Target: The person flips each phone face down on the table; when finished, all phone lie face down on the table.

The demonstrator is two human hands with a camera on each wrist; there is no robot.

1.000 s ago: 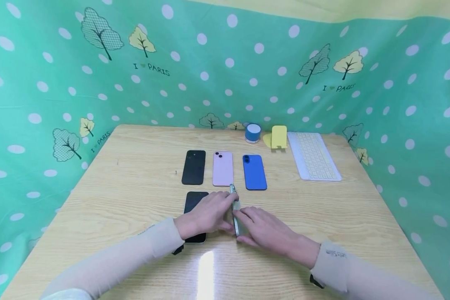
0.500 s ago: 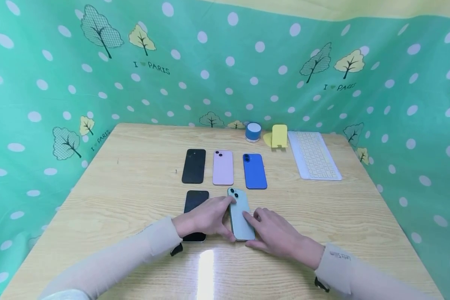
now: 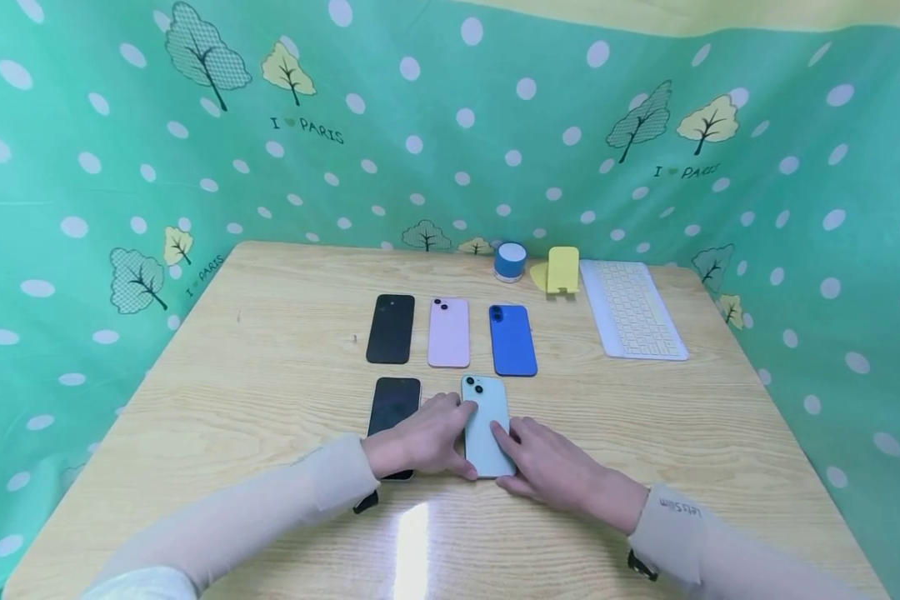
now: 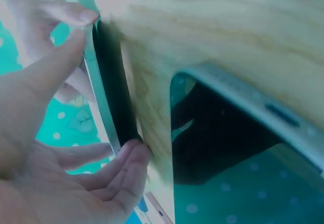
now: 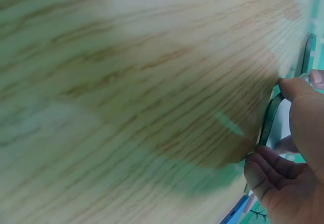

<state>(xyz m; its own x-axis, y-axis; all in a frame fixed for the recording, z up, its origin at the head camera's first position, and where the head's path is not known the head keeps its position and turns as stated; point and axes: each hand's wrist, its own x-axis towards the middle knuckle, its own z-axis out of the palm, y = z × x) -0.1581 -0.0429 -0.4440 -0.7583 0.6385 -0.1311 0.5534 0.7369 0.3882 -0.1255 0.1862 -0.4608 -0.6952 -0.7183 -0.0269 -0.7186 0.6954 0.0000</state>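
A pale mint-green smartphone [image 3: 486, 429] lies back up, its two camera lenses at the far end. My left hand [image 3: 433, 435] grips its left side, thumb near the front corner and fingers by the far end. Opposite, my right hand [image 3: 547, 467] holds the right side with thumb and fingers. The left wrist view shows the phone's edge [image 4: 104, 92] slightly raised from the wood, with fingertips at its underside. A smartphone with a dark screen [image 3: 396, 406] lies screen up under my left forearm, partly hidden.
Behind lie a black phone [image 3: 391, 329], a pink phone [image 3: 448, 333] and a blue phone [image 3: 513, 340] in a row. Farther back stand a blue round speaker-like cylinder [image 3: 510, 262], a yellow phone stand [image 3: 562, 271] and a white keyboard [image 3: 633, 310]. A green curtain [image 3: 420, 125] surrounds the table.
The mint-green phone, first standing on its long edge between my hands, has tipped over to lie back up. My right hand has moved slightly right with its edge.
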